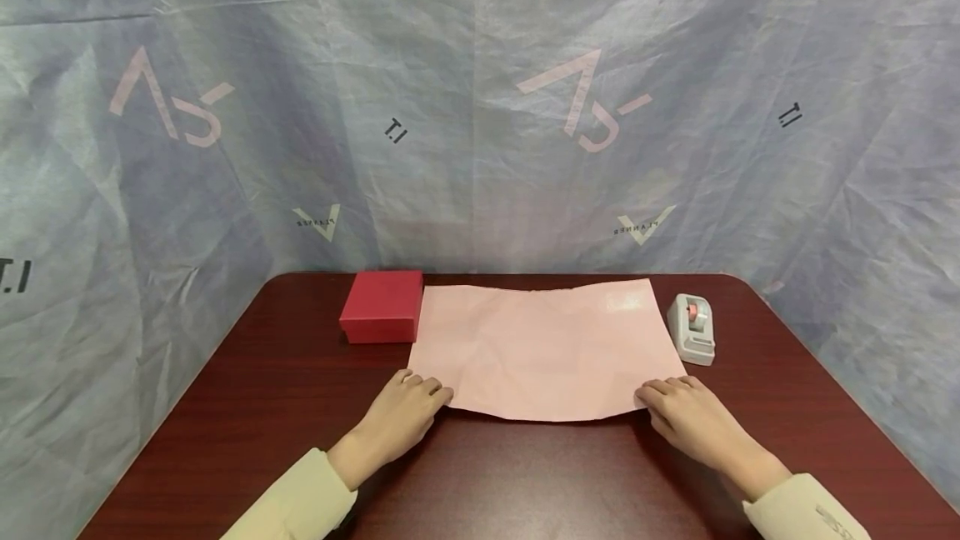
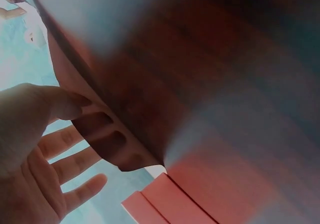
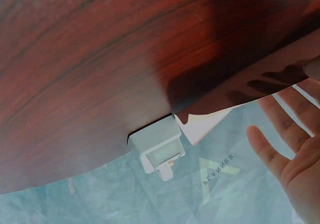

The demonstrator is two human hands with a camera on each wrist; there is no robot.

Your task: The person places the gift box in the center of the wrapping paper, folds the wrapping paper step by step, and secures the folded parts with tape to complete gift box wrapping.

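A wide sheet of pink paper [image 1: 547, 348] spreads over the dark red-brown table, its near edge bowed slightly. My left hand [image 1: 408, 411] pinches the near left corner; in the left wrist view the thumb [image 2: 65, 104] lies on the underside, with the fingers on the other face. At the near right corner, my right hand [image 1: 686, 419] pinches the sheet likewise. Its fingers show as shadows through the paper [image 3: 250, 84] in the right wrist view, where the thumb is mostly cut off by the frame. Both near corners are lifted off the tabletop.
A red box [image 1: 382, 307] stands just left of the paper. To the right sits a white tape dispenser [image 1: 692, 330] with a small roll in it. Behind the table [image 1: 547, 482] hangs a grey printed sheet [image 1: 472, 107], which also covers both sides.
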